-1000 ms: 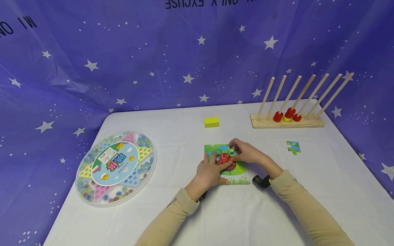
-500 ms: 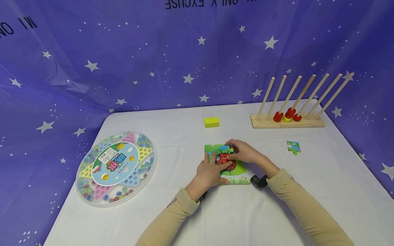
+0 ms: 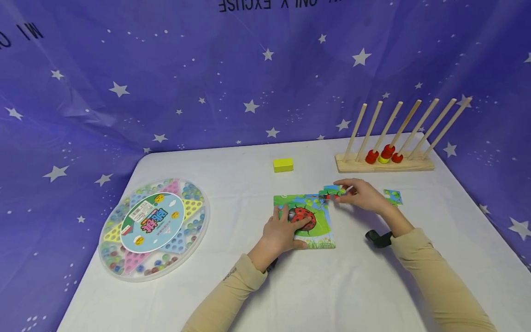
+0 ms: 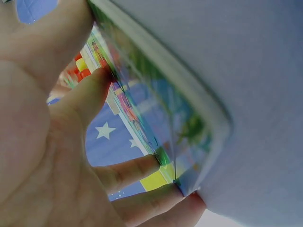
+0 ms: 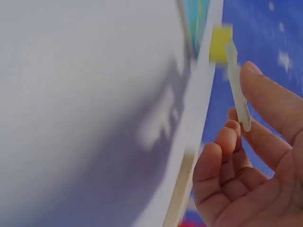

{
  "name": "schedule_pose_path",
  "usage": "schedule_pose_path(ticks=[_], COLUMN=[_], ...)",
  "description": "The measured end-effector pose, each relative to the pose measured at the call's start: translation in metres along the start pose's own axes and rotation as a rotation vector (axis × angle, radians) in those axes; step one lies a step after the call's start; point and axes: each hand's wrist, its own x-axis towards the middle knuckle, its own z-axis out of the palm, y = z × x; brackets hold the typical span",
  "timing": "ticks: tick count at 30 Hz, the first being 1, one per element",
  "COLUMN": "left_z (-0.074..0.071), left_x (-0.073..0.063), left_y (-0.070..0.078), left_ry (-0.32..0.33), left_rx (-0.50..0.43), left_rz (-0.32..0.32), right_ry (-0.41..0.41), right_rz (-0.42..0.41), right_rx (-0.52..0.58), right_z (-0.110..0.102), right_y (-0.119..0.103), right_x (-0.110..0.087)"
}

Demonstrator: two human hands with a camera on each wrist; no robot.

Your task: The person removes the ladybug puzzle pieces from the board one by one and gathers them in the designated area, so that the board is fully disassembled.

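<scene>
A lane of open desk runs between game and puzzle; beyond the puzzle sits the block, and tall pegs bar the far right.

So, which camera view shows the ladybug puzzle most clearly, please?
The head view: it shows the ladybug puzzle from above, with the left hand covering only part. The left wrist view shows it at a steep, blurred slant; the right wrist view, apparently only a narrow strip.
</scene>
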Motion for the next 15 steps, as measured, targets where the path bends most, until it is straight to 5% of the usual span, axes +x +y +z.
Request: schedule_pose_path(ticks=[8, 15], left_z=[-0.001, 0.000], left_x=[-0.002, -0.002], left_y=[0.000, 0.000], left_ry=[0.012, 0.024], left_rx=[-0.021, -0.037], left_rz=[-0.001, 0.007], right_ry=[0.007, 0.005], right_rz=[0.148, 0.122], right_rx=[-0.140, -0.221], right_z=[-0.046, -0.051], right_y=[0.041, 0.052], right_x=[-0.033, -0.032])
